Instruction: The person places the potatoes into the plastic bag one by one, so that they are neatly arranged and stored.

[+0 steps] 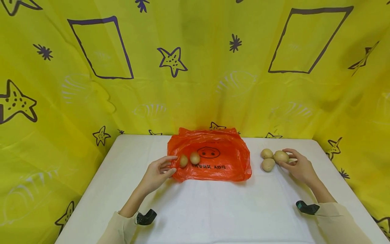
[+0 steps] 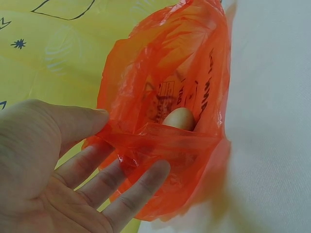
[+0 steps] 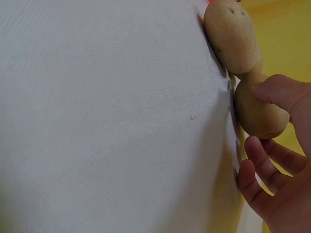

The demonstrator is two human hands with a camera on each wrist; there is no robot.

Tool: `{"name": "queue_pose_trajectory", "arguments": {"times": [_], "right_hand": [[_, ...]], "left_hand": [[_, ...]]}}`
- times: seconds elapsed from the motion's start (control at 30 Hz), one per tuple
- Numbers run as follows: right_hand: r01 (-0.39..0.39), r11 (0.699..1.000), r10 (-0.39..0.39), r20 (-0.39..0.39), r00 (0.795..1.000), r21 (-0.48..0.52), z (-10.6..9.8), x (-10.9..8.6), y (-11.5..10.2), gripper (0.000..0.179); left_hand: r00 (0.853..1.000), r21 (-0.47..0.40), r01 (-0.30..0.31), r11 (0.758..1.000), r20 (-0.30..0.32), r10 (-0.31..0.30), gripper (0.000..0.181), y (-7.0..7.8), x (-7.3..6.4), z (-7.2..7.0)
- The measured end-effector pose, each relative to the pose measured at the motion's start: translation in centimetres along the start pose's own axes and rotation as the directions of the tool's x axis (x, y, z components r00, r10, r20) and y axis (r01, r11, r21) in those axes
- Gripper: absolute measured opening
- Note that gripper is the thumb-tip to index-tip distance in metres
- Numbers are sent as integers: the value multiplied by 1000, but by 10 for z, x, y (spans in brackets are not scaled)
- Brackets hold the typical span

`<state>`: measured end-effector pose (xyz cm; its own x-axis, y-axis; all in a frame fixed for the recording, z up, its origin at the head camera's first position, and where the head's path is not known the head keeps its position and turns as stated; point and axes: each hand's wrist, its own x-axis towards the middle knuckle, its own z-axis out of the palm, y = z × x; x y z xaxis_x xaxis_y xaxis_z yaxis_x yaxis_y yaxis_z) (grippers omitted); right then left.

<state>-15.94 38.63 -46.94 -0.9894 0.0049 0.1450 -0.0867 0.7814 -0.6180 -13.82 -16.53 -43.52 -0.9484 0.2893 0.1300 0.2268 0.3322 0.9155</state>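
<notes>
A red plastic bag with a printed pig snout lies with its mouth spread toward me. My left hand pinches the left edge of the bag's mouth; in the left wrist view the thumb is on the near side, with the other fingers behind the film. Inside the bag sit two potatoes, one more central and one at the left. To the right of the bag, my right hand holds a potato between thumb and fingers. Two other potatoes, one behind and one in front, lie beside it.
A white-covered table bears everything. Yellow cloth with drawn stars and fish hangs around its back and sides. Dark devices are strapped at the left wrist and the right wrist.
</notes>
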Motion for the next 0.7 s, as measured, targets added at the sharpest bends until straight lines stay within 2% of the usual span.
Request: {"name": "queue_pose_trajectory", "arguments": {"times": [0.43, 0.7], "right_hand": [[34, 998, -36, -46, 998, -44, -4, -5, -1, 57], [45, 999, -47, -45, 998, -31, -10, -13, -6, 57]], "left_hand": [[1000, -15, 2, 1000, 7, -2, 41, 1, -1, 0], [1000, -12, -3, 1000, 9, 3, 41, 0, 0, 0]]}}
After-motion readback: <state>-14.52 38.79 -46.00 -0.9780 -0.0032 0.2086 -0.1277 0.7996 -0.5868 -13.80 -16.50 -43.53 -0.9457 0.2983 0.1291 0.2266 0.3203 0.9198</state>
